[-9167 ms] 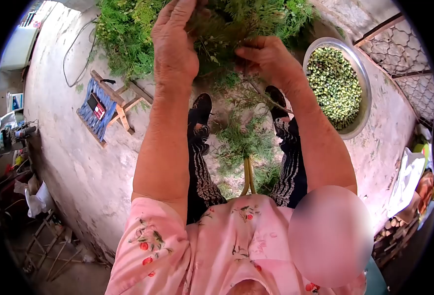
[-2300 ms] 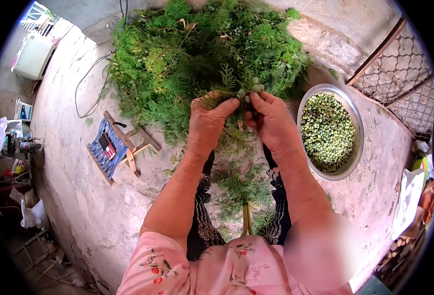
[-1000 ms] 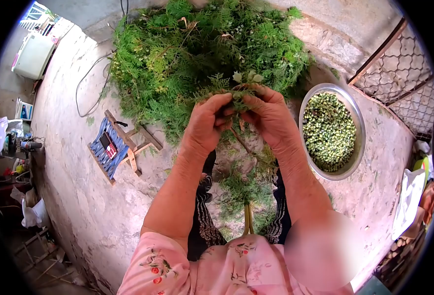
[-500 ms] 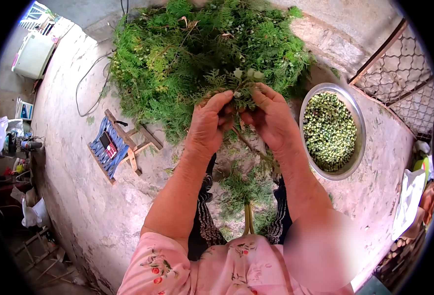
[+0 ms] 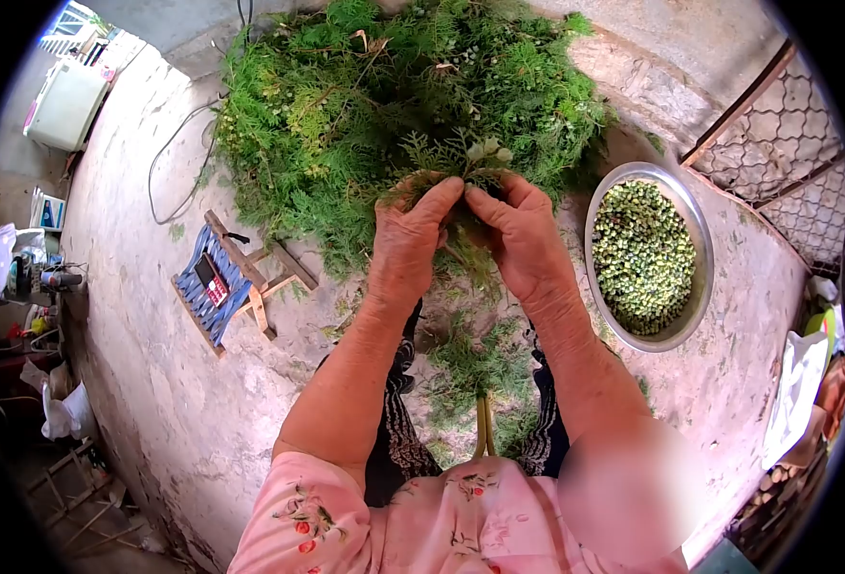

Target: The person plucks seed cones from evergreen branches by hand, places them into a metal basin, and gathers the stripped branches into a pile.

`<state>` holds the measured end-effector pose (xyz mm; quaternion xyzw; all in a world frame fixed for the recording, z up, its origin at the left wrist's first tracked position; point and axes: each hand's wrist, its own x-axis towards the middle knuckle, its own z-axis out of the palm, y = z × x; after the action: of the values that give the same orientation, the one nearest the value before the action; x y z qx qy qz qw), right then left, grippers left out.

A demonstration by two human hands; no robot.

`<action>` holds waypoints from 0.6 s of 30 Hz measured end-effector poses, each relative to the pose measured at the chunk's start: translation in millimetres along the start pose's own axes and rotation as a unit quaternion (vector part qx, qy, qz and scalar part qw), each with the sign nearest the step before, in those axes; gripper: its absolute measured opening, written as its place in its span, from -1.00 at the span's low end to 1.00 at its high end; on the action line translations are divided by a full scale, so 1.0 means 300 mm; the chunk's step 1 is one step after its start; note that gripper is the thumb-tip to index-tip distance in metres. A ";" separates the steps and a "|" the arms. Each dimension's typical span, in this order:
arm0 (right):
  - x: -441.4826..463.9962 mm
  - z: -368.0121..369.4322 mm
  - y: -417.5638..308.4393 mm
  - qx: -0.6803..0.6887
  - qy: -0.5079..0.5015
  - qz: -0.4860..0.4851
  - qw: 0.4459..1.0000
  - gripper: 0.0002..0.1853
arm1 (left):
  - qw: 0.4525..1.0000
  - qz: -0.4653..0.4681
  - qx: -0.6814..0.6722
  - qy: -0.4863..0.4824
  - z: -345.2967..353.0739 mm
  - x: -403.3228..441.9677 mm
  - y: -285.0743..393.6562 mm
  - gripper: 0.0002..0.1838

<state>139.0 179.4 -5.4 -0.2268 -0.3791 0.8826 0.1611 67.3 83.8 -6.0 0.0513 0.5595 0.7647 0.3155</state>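
Far edge: a broad heap of feathery green branches (image 5: 298, 143) lies beyond both hands, its near fringe close behind the left one.
Right edge: a shallow round silver-coloured metal basin (image 5: 704, 273) stands near the right forearm, apart from it, with small green rounded pieces (image 5: 640, 258) inside.
Left edge: a low wooden stool with a blue woven seat (image 5: 193, 284) stands well apart from the left forearm, a dark handheld device with a red-and-white keypad (image 5: 214, 284) lying on it.
Room between: pale floor separates stool from arm and arm from basin.
Left hand (image 5: 408, 234): thumb and curled fingers closed on a green scaly-leaved sprig with pale cones (image 5: 435, 153).
Right hand (image 5: 527, 234): thumb pressed close to the left thumb, fingers bent around the sprig; their tips are partly hidden.
Sprig: raised between the hands, in front of the heap, cones nearer the right fingers.
Surface: stained pale concrete floor (image 5: 221, 411), with greenery and two bare stems (image 5: 481, 426) between the legs.
Room: wire-mesh panel (image 5: 781, 124) at right; white box (image 5: 66, 107) far left.
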 end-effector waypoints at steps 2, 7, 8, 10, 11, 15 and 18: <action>0.000 -0.003 -0.003 0.021 -0.002 0.016 1.000 -0.83 | 1.000 -0.004 0.010 -0.005 -0.001 -0.002 0.005 -0.90; 0.005 -0.038 -0.009 0.082 -0.041 0.075 0.993 -0.83 | 0.996 -0.054 -0.058 -0.039 -0.010 0.007 0.000 -0.89; 0.004 -0.039 -0.009 0.084 -0.034 0.080 0.993 -0.83 | 0.996 -0.054 -0.058 -0.039 -0.007 0.006 0.000 -0.89; 0.003 -0.033 -0.012 0.085 -0.027 0.084 0.993 -0.82 | 0.994 -0.071 -0.082 -0.019 0.000 0.004 0.001 -0.89; 0.002 -0.024 -0.016 0.100 -0.010 0.077 0.992 -0.82 | 0.994 -0.071 -0.082 -0.020 0.000 0.005 0.001 -0.89; 0.028 -0.057 -0.021 0.145 0.020 0.046 0.988 -0.83 | 0.994 -0.069 -0.088 0.005 0.002 0.005 0.000 -0.89; 0.025 -0.062 -0.036 0.151 0.023 0.026 0.988 -0.81 | 0.996 -0.055 -0.069 0.021 -0.001 0.007 -0.005 -0.88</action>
<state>143.4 201.0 -10.8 -0.2295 -0.2317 0.9282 0.1792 66.1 85.1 -8.0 -0.0178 0.5142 0.7838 0.3478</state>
